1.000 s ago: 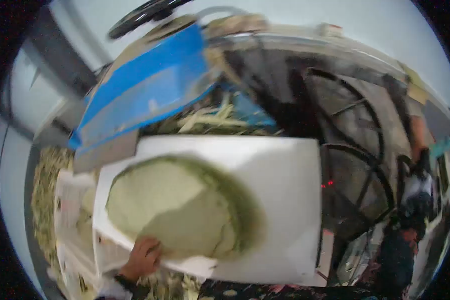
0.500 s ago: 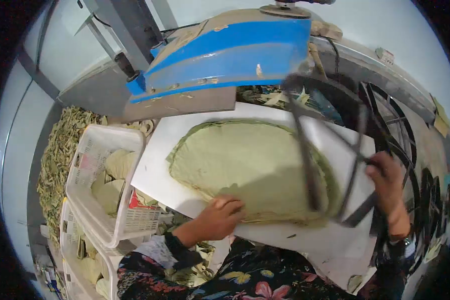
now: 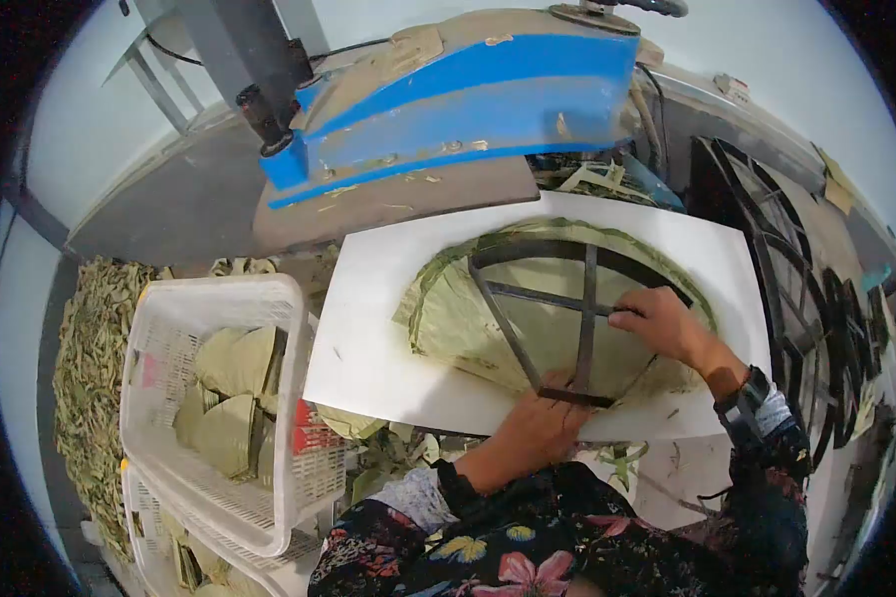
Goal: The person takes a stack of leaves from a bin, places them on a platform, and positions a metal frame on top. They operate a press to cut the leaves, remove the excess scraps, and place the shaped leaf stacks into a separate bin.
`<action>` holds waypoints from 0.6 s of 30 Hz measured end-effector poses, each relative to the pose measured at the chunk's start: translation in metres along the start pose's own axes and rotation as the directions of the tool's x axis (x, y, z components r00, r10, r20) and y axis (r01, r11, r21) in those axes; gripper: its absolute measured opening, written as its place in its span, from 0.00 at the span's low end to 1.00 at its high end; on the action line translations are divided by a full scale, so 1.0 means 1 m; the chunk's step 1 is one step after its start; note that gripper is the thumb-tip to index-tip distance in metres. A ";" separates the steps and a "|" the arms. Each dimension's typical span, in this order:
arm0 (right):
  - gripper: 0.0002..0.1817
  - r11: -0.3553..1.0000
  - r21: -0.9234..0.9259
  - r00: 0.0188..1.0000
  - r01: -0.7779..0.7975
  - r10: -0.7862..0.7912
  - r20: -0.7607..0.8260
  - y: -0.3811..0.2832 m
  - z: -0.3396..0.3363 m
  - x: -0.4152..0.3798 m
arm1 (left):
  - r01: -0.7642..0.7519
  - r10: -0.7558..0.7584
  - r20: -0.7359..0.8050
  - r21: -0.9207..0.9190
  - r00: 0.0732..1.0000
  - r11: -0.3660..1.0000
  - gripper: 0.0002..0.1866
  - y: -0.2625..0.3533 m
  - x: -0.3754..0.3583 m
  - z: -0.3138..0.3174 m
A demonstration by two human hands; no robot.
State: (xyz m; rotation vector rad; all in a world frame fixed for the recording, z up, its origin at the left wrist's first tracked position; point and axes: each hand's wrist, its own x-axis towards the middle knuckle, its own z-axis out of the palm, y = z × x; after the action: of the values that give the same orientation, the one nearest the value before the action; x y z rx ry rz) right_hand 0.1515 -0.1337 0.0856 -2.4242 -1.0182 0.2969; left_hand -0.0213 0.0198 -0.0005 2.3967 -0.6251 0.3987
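Note:
A dark metal frame [image 3: 587, 328] with cross bars lies over a stack of pale green leaf sheets [image 3: 458, 323] on the white board [image 3: 358, 348]. My right hand [image 3: 664, 323] grips a cross bar of the frame at its right part, fingers wrapped round it. Near the frame's lower edge, my left hand [image 3: 540, 433] rests at the front edge of the leaves; its fingertips are partly hidden behind the bar, and what they hold cannot be made out.
Behind the board stands a blue machine [image 3: 468, 109] with a brown plate [image 3: 398, 204]. White baskets [image 3: 294, 398] with cut leaf pieces are at left, beside a heap of leaf scraps [image 3: 100, 388]. More dark frames [image 3: 782, 269] lean at right.
The dark frame has moved left and down over the leaves with my right hand. My left hand has shifted right along the front edge. The view has shifted too.

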 end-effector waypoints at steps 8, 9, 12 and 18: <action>0.12 0.982 -0.114 0.986 0.151 -0.158 -0.052 0.019 0.002 0.002 | -0.026 0.024 0.010 0.314 1.000 0.949 0.21 0.010 -0.015 0.008; 0.12 0.985 -0.105 0.989 0.134 -0.140 -0.051 0.022 0.001 0.001 | -0.011 0.054 -0.112 0.350 0.992 0.937 0.21 0.012 -0.014 0.010; 0.12 0.990 -0.072 0.991 0.121 -0.124 -0.040 0.015 -0.002 0.001 | 0.051 0.078 -0.260 0.455 0.962 0.889 0.19 0.017 -0.012 0.019; 0.14 0.948 -0.204 0.949 0.245 -0.277 -0.147 0.043 0.028 -0.001 | 0.090 0.018 -0.200 0.518 0.980 0.850 0.18 0.017 -0.010 0.017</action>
State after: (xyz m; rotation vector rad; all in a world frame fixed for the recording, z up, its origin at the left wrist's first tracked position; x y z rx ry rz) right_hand 0.1664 -0.1503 0.0400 -2.3830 -1.3188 -0.1040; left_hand -0.0368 0.0001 -0.0093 2.8269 -0.4115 0.8789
